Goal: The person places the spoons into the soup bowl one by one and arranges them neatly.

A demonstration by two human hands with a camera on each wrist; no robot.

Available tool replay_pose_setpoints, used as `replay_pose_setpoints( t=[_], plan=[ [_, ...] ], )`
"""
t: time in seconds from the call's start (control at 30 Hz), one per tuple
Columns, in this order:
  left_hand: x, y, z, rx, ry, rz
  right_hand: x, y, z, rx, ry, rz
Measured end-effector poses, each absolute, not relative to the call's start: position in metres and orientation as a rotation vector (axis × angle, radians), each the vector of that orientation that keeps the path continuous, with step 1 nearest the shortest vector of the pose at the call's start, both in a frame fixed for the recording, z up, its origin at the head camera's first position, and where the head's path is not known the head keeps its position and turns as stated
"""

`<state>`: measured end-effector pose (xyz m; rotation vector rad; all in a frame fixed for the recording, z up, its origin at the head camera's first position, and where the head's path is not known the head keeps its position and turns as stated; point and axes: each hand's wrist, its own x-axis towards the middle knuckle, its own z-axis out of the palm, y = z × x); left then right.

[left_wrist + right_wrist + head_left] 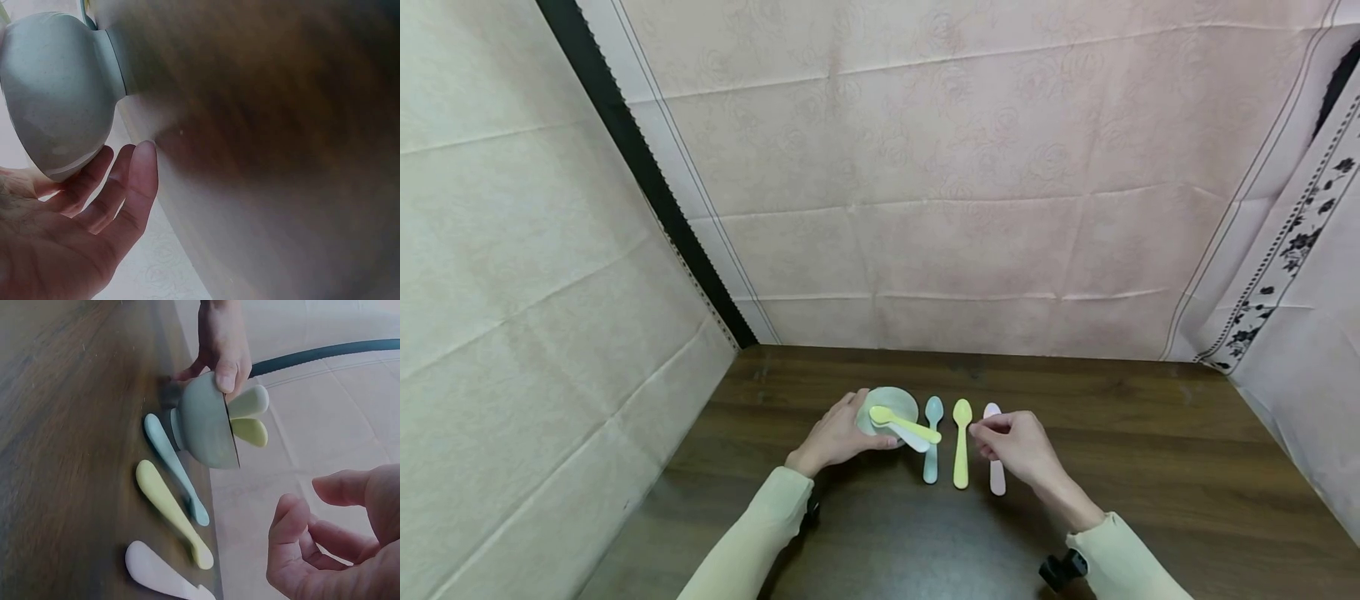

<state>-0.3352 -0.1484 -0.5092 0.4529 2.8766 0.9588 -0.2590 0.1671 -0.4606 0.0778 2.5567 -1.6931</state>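
My left hand (838, 435) holds the side of a pale green bowl (891, 399), its thumb at the near rim. In the right wrist view, a yellow-green spoon (251, 432) and a whitish spoon (251, 402) stick out of the bowl, handles over the edge. My right hand (1021, 448) is above a pink spoon (997, 479) and hides its middle. Its fingers are loosely bent, with a gap between thumb and forefinger and nothing between them. Between the hands lie a blue spoon (932, 462) and a yellow-green spoon (961, 458), side by side on the table.
The dark wooden table (1150, 467) ends at a pinkish cloth (970, 250) hanging behind it. More pale cloth (550, 333) hangs along the left side, and a flower-bordered cloth (1307, 242) along the right.
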Motion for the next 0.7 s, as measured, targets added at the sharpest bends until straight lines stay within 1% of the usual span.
replay_pose_setpoints(
  t=[0.7],
  plan=[
    [-0.335, -0.148, -0.510, 0.422, 2.862, 0.955, -0.253, 0.186, -0.473, 0.117, 2.738, -1.516]
  ],
)
